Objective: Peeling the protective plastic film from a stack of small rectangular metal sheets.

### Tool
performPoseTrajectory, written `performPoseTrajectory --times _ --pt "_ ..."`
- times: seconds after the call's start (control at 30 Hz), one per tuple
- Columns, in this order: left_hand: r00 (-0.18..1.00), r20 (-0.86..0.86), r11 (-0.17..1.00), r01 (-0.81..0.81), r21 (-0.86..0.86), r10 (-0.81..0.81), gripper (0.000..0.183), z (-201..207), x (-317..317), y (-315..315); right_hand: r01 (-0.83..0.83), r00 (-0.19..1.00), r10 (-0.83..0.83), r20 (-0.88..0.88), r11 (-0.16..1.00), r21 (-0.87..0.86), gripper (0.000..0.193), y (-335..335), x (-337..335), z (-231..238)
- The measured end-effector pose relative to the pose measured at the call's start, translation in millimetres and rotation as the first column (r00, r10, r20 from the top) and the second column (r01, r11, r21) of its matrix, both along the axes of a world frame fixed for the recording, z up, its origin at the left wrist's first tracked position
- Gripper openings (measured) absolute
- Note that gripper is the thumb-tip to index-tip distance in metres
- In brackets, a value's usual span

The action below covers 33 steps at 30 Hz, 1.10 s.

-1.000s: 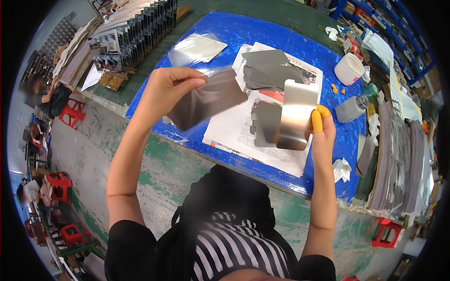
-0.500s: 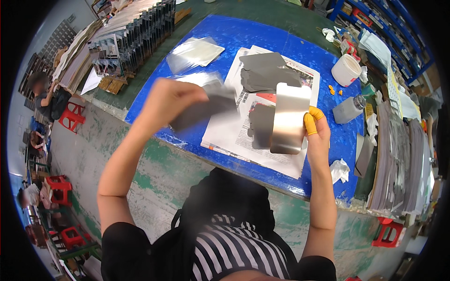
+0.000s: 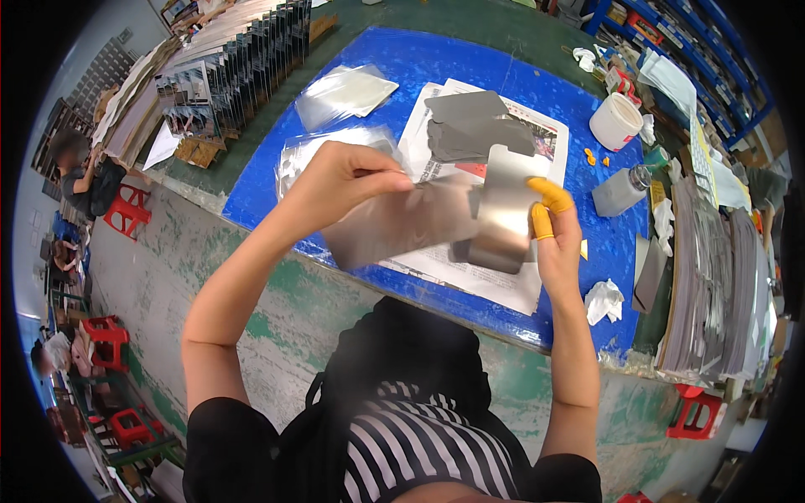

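Note:
Between the thumb and fingers of my left hand [image 3: 348, 178] a thin, greyish see-through film sheet [image 3: 407, 222] is pinched by its upper edge. The film is blurred and reaches right to the edge of a shiny metal plate [image 3: 506, 208]; I cannot tell whether they touch. My right hand [image 3: 560, 230], with yellow finger cots on two fingertips, grips that notched, phone-sized plate by its right edge. Beyond it, a pile of dark grey plates [image 3: 478, 138] lies on printed newspaper [image 3: 511, 287]. Clear plastic sheets [image 3: 345, 94] lie at the far left of the blue table cover [image 3: 268, 180].
On the right stand a white tub [image 3: 616, 121] and a translucent bottle [image 3: 619, 193], with loose yellow finger cots [image 3: 592, 157] and a crumpled tissue [image 3: 604, 302] nearby. Stacked sheets [image 3: 704, 277] line the right edge. A rack of upright panels [image 3: 243, 80] stands far left.
My left hand has moved right with the film, whose far end now meets the plate's left edge in view. My right hand and the plate have shifted slightly left.

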<state>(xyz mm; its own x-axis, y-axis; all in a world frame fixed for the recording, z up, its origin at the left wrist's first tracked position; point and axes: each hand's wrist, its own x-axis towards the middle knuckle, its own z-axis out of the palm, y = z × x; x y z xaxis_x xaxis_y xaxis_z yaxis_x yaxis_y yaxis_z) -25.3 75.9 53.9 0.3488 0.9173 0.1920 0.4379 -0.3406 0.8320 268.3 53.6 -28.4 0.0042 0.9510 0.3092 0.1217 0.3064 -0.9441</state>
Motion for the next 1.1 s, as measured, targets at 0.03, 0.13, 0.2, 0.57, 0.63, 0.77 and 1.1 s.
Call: performPoseTrajectory --times 0.03,0.13,0.2,0.57,0.63,0.77,1.1 --pt "0.997 0.063 0.997 0.051 -0.049 -0.048 0.016 -2 6 -1 0.022 0.996 -0.024 0.090 0.999 0.023 0.021 -2 -3 1" --pt "0.991 -0.057 0.991 0.122 -0.056 -0.125 0.017 -1 27 -1 -0.198 0.963 0.168 0.209 0.971 0.134 0.016 -3 0 5" --pt "0.989 -0.074 0.991 0.125 -0.043 -0.128 0.018 -5 41 -1 -0.231 0.962 0.202 0.183 0.960 0.157 0.014 -6 -2 4" --pt "0.907 0.415 0.900 0.120 -0.419 0.072 0.022 -26 9 -5 -0.040 0.976 0.048 -0.214 0.998 0.039 0.013 -3 1 -3" --pt "0.919 0.391 0.898 0.123 -0.423 0.059 0.018 -32 3 -5 -0.056 0.981 0.057 -0.185 0.998 0.008 0.014 -5 0 0" --pt "0.918 0.394 0.930 0.101 -0.353 0.050 0.013 -33 1 -3 -0.069 0.995 0.065 -0.073 0.996 -0.052 0.025 -2 2 -3" --pt "0.925 0.360 0.945 0.005 -0.328 0.120 0.013 -38 1 -8 -0.073 0.981 0.069 -0.184 0.997 -0.015 0.017 -3 -2 -5"
